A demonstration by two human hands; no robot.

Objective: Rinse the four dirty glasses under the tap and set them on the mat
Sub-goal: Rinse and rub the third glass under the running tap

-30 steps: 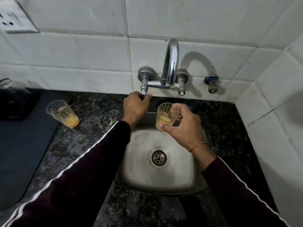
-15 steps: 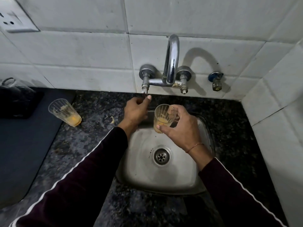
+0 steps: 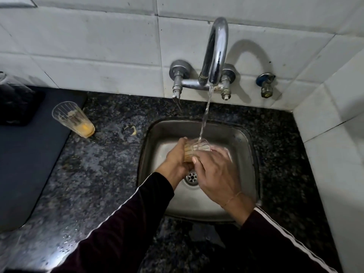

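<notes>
Water streams from the tap into a glass held over the sink, L hand wrapped round its lower part, R hand curled on it w/ the thumb at the side; fingertips blurred. A 2nd dirty glass w/ yellow dregs stands at the edge of the mat, left of the sink on the counter.

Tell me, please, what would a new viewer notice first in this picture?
Water runs from the chrome tap into a glass that the left hand and right hand hold over the steel sink. A second glass with orange residue stands on the counter, beside the dark mat.
</notes>
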